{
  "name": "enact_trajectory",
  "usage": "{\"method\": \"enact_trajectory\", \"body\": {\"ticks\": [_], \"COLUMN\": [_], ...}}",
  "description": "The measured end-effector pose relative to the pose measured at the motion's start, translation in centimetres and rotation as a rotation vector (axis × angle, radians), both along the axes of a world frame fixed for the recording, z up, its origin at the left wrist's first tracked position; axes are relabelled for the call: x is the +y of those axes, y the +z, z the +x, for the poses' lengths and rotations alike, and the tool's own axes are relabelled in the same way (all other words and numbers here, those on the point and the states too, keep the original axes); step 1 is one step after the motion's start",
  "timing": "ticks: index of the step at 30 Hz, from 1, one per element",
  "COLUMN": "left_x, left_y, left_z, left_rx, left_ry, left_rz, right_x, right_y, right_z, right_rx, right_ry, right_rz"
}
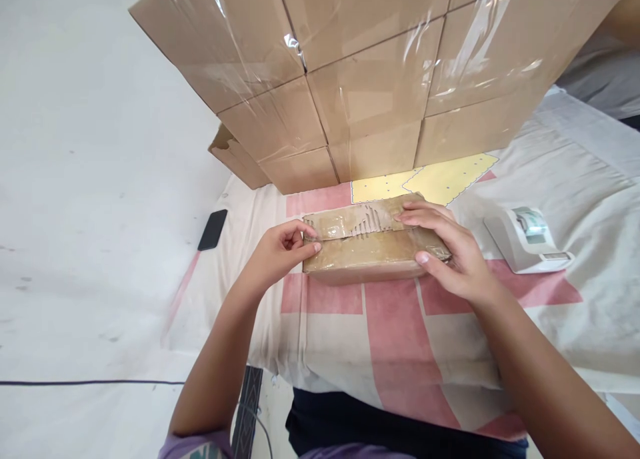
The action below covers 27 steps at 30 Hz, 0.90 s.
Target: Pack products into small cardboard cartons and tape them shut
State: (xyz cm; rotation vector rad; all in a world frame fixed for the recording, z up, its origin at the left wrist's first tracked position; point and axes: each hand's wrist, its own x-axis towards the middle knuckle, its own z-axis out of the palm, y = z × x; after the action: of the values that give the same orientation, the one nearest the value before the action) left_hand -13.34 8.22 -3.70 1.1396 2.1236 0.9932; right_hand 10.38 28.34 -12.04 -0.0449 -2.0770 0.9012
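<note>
A small brown cardboard parcel (367,246), wrapped in clear tape with a torn patch on top, lies on a white and pink cloth (400,326) in front of me. My left hand (280,252) pinches the parcel's left end, fingers curled at the tape edge. My right hand (450,249) grips the parcel's right end, fingers over the top and thumb on the near side.
A tall stack of taped cardboard boxes (370,79) rises right behind the parcel. A white label printer (527,239) sits to the right. A black phone (213,229) lies at the cloth's left edge. A dark cable (90,382) runs across the white floor at left.
</note>
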Motion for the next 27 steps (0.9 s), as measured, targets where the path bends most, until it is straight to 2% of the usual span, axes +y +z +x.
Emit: {"method": "enact_trajectory", "body": {"ticks": [5,12,16,22,27], "left_x": [0.0,0.8,1.4,2.6,3.2], "left_y": [0.0,-0.7,-1.1,-2.4,-3.7], "left_z": [0.1,0.5,0.7,0.4,0.0], "left_rx": [-0.06,0.047,0.007,-0.152,-0.166], "left_ry": [0.03,0.114,0.162,0.241,0.278], "left_rz": [-0.001,0.035,0.067,0.172,0.251], "right_x": [-0.1,0.0,-0.1,-0.2,-0.2], "right_y": [0.1,0.0,0.1,0.3,0.3], "right_z": [-0.1,-0.1,0.0,0.1,0.2], "right_rx": [0.0,0.002,-0.012,-0.042,-0.053], "right_ry": [-0.011,-0.018,-0.034,-0.029,-0.013], "right_rz": [0.005,-0.01,-0.007,-0.012,-0.019]}}
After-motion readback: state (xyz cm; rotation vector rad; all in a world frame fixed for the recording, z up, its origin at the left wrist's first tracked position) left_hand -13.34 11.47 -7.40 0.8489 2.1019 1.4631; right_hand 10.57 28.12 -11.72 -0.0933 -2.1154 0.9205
